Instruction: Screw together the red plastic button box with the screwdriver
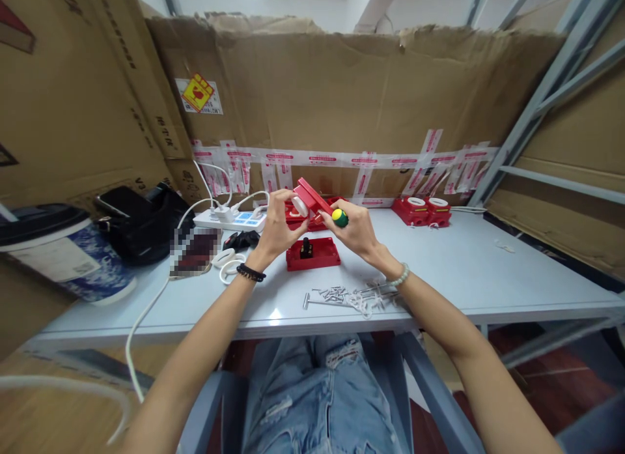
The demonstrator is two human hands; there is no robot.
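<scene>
My left hand (279,227) grips a tilted red cover (315,197) with a white round part (299,206) on it, held above the table. At the cover's right end is my right hand (359,229), its fingers closed round a screwdriver (340,217) with a green and yellow handle. The screwdriver's tip is hidden. Below both hands, an open red box base (326,255) rests on the table with a small black switch block (306,248) inside. Nearer the front edge lie several loose screws (334,294) and a T-shaped metal rod (306,301).
Two red boxes with white round tops (415,210) stand at the back right. On the left are a white power strip (229,218) with cables, a black bag (137,229) and a large blue-and-white tub (83,262). A cardboard wall (312,96) closes off the back.
</scene>
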